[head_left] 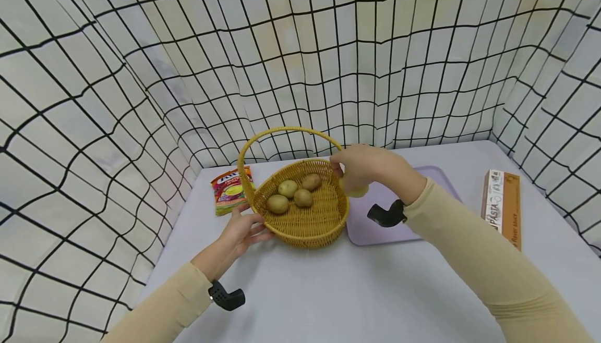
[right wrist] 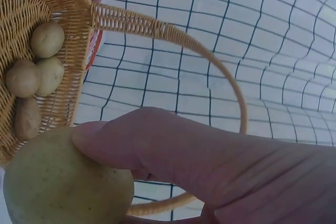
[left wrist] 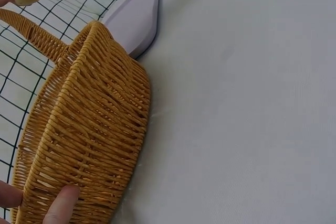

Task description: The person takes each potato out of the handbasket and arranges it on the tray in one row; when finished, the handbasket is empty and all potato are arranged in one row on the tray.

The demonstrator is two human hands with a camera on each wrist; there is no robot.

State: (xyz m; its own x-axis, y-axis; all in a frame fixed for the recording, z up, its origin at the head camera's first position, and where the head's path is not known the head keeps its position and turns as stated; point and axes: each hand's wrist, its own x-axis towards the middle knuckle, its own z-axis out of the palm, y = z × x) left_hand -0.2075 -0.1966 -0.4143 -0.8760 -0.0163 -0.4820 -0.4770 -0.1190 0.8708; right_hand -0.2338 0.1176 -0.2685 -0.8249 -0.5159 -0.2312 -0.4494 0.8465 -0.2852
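Note:
A yellow-brown wicker basket with a tall arched handle stands in the middle of the table. Inside it, toward the left and back, lie several potatoes. My left hand grips the basket's left side, one digit at the rim and a fingertip against the woven outer wall. At the right rim, near the handle, my right hand holds another potato, the thumb pressed on its top. That potato is raised above the rim in the left wrist view.
A lilac tray lies right of the basket, partly behind the right forearm. Farther right is a pasta box. A red and yellow snack packet lies left of the basket. White walls with black netting enclose the table.

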